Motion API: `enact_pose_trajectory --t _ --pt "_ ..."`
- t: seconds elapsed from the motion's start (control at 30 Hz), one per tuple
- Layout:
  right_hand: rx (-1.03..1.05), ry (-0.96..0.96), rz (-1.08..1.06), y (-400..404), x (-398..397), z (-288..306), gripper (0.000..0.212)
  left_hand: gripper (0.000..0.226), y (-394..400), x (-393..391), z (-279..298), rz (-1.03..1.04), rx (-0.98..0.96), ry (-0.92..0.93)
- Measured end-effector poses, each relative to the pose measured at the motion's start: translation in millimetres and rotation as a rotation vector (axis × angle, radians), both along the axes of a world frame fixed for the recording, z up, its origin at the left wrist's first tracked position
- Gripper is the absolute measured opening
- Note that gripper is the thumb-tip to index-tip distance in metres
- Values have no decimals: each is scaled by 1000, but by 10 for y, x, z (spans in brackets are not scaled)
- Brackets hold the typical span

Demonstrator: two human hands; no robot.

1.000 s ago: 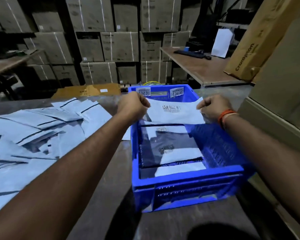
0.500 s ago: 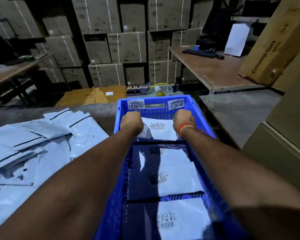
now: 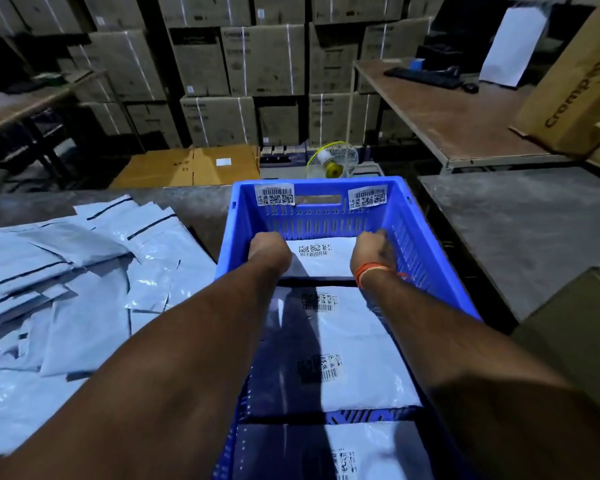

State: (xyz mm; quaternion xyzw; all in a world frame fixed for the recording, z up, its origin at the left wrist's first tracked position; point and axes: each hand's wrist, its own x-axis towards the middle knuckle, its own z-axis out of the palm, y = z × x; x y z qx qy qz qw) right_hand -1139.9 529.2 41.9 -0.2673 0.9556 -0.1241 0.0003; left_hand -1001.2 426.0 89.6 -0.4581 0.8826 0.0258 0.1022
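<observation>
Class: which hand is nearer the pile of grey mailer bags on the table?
Left. The left hand is inside the blue crate by its left wall, next to the mailer bags; the right hand is by the crate's right wall, farther off.

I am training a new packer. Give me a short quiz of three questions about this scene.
1. True or false: the pile of mailer bags lies left of the blue crate.
2. Where in the crate is the white packet between the left hand and the right hand? A near end, B far end, C middle.
3. Which wrist wears the orange band?
Key: 1 true; 2 B; 3 right.
</observation>
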Motion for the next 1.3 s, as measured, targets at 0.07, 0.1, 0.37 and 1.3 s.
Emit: enact_pose_trajectory --t 0.07,0.1,0.37,1.3 --pt "-28 25 30 36 56 69 33 31 22 36 38 -23 -1 61" --pt "-25 76 52 54 65 136 31 32 29 52 96 -24 -6 118" --pt "-131 150 324 106 557 1036 29 41 149 556 803 -117 -60 480" --pt "-4 -70 657 -732 4790 460 21 28 -442 4509 130 -153 10 367"
